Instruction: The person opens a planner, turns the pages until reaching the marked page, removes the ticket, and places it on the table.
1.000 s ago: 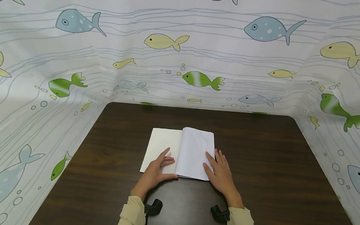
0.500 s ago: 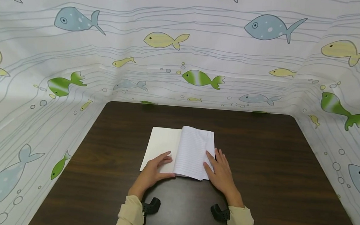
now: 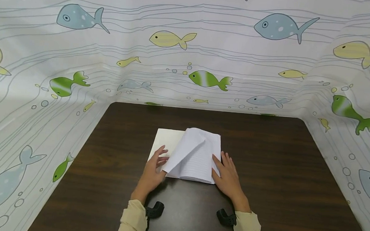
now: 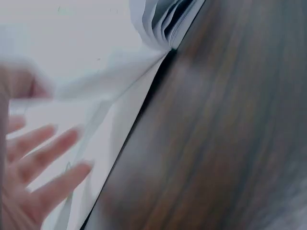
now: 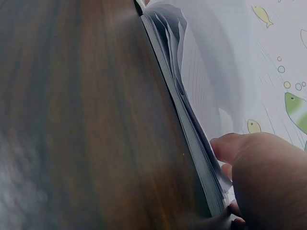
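An open lined notebook [image 3: 198, 166] lies on the dark table, its blank left side [image 3: 166, 138] partly covered. One loose page [image 3: 185, 151] stands raised and bent over toward the left. My left hand [image 3: 151, 174] has its thumb at the lower corner of that page; its other fingers [image 4: 60, 187] are spread over the left side, blurred in the left wrist view. At the right edge rests my right hand [image 3: 228, 179], fingers extended, with its thumb [image 5: 225, 146] against the sheets. Below it the page stack [image 5: 192, 139] shows edge-on in the right wrist view.
Brown wood-grain table [image 3: 278, 174] surrounds the notebook. White fabric printed with fish [image 3: 205, 78] hangs behind the table and along both sides. A black wrist-worn device [image 3: 155, 210] sits at the left wrist, another black device [image 3: 226, 219] at the right.
The left hand has shifted slightly left, and a page has lifted from the right side and folded over leftward. The right hand stays in place at the right edge.
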{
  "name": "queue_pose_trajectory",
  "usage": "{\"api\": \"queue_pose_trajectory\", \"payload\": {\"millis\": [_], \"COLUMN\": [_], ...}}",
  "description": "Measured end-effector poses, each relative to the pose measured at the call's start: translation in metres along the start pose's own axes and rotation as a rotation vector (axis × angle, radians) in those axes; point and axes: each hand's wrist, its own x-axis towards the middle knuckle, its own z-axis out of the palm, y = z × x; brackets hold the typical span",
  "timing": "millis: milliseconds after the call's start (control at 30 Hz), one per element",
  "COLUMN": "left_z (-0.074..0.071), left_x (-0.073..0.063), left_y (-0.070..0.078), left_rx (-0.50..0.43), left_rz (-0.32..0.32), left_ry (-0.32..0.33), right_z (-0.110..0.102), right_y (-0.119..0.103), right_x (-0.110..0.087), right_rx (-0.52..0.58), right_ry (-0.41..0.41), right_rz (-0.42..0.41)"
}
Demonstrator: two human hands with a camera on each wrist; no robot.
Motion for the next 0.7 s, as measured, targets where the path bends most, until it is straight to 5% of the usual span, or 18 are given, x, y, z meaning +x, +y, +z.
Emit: {"api": "queue_pose_trajectory", "payload": {"millis": [167,300,400,533,633,700], "left_z": [0.005,0.011,0.017,0.029,0.038,0.042], "left_x": [0.001,0.002,0.002,0.000,-0.004,-0.006], "left_y": [-0.004,-0.003,0.002,0.011,0.015,0.015], "left_rx": [0.292,0.479,0.394,0.239,0.256,0.279], "left_rz": [0.049,0.086,0.089,-0.014,-0.092,-0.111], "left_ry": [0.235,0.281,0.186,-0.072,-0.223,-0.258], "right_z": [0.001,0.001,0.001,0.001,0.002,0.003], "right_y": [0.001,0.002,0.002,0.004,0.005,0.006], "right_x": [0.001,0.001,0.001,0.000,0.001,0.001], "right_rx": [-0.018,-0.024,-0.023,-0.016,-0.015,-0.017], "right_ry": [0.006,0.003,0.001,-0.004,-0.014,-0.019], "right_rz": [-0.009,-0.005,-0.006,0.001,0.003,-0.001]}}
